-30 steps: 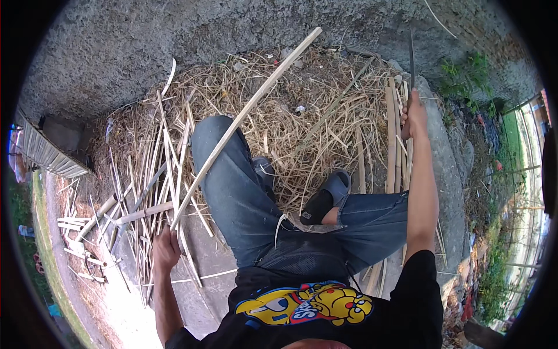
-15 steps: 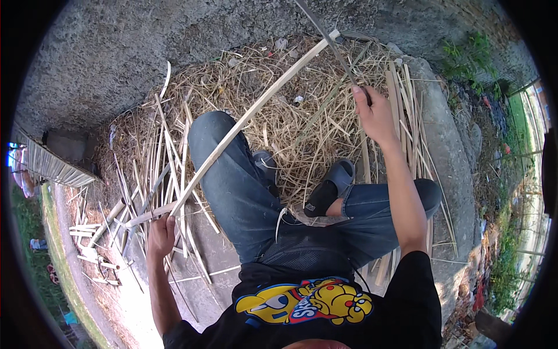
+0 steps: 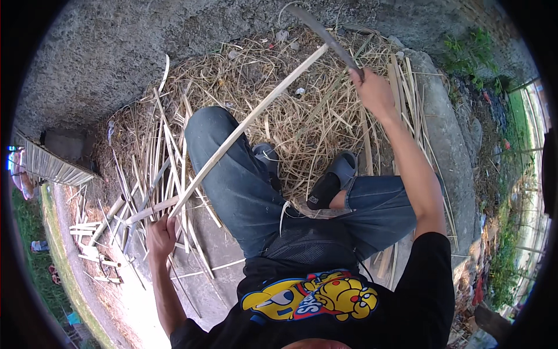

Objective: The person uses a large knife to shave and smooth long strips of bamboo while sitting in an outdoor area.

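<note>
A long pale strip of split bamboo [image 3: 250, 121] slants across my bent left knee, from lower left up to the far right. My left hand [image 3: 161, 237] is closed around its near end. In my right hand [image 3: 374, 95] is the handle of a long, dark-bladed knife [image 3: 326, 36]. The blade points up and left, beside or over the strip's far end; I cannot tell if they touch. By the blade's tip is a thin curled shaving [image 3: 282, 11].
Heaps of thin shavings [image 3: 290, 131] cover the ground by my sandalled feet. Bamboo strips lie at left [image 3: 158, 151] and right [image 3: 407, 99]. A rough grey wall [image 3: 133, 52] stands at the back, with a stone ledge [image 3: 444, 139] to the right.
My right hand has moved farther away, and the knife now shows more of its flat side. The strip's far end has dropped slightly nearer. A curled shaving now shows at the blade's tip.
</note>
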A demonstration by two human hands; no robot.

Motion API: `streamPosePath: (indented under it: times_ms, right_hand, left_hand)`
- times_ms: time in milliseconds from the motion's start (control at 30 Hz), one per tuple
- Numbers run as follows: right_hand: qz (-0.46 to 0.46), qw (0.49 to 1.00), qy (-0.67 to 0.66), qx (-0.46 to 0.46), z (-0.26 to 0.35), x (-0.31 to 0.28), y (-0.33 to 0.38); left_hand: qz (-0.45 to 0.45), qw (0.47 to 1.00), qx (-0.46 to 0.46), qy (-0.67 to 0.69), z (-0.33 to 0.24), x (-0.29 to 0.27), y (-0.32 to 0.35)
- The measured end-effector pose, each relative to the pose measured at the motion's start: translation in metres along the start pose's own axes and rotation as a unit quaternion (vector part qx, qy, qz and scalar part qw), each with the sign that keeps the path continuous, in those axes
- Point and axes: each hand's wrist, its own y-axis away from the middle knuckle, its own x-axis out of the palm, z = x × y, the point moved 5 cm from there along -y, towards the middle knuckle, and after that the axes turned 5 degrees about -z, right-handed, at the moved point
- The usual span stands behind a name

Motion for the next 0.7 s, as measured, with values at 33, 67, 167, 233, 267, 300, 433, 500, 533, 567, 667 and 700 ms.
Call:
streamPosePath:
  times_ms: [33,67,167,233,267,300,433,500,533,567,667,700]
  right_hand:
    - [-0.014,0.995,-0.033,0.094,-0.069,-0.001,-0.026]
    - [-0.087,0.988,0.046,0.119,-0.159,-0.004,-0.038]
    - [-0.132,0.95,-0.019,0.281,-0.26,-0.013,-0.016]
    - [-0.105,0.926,-0.17,0.32,-0.236,-0.002,0.008]
    - [-0.087,0.872,-0.31,0.368,-0.22,-0.001,0.026]
    - [-0.081,0.874,-0.306,0.368,-0.202,-0.008,0.039]
    - [-0.013,0.831,-0.446,0.33,-0.146,-0.003,0.072]
    - [0.014,0.824,-0.482,0.297,-0.127,0.004,0.085]
    - [0.012,0.801,-0.539,0.26,-0.113,0.008,0.089]
    - [0.012,0.773,-0.595,0.219,-0.097,0.013,0.092]
    - [-0.01,0.769,-0.629,0.109,-0.049,0.004,0.095]
    - [-0.013,0.766,-0.632,0.113,-0.043,0.001,0.096]
  left_hand:
    - [-0.001,1.0,0.004,0.027,0.015,0.002,0.0]
    - [0.002,0.998,0.021,0.058,0.025,0.014,-0.007]
    - [-0.039,0.998,0.038,0.021,0.044,0.037,0.006]
    - [-0.046,0.998,0.02,0.029,0.032,0.034,0.022]
    - [-0.042,0.999,0.01,0.031,0.033,0.036,0.023]
    - [-0.038,0.999,0.009,0.029,0.027,0.034,0.019]
    - [-0.033,0.998,0.019,0.053,0.02,0.033,0.0]
    - [-0.027,0.998,0.023,0.044,0.014,0.033,-0.008]
    - [-0.026,0.998,0.028,0.042,0.017,0.035,-0.01]
    - [-0.042,0.998,0.042,0.026,0.025,0.037,-0.007]
    - [-0.052,0.998,0.046,0.009,0.025,0.035,-0.006]
    - [-0.056,0.997,0.043,0.008,0.024,0.03,-0.006]
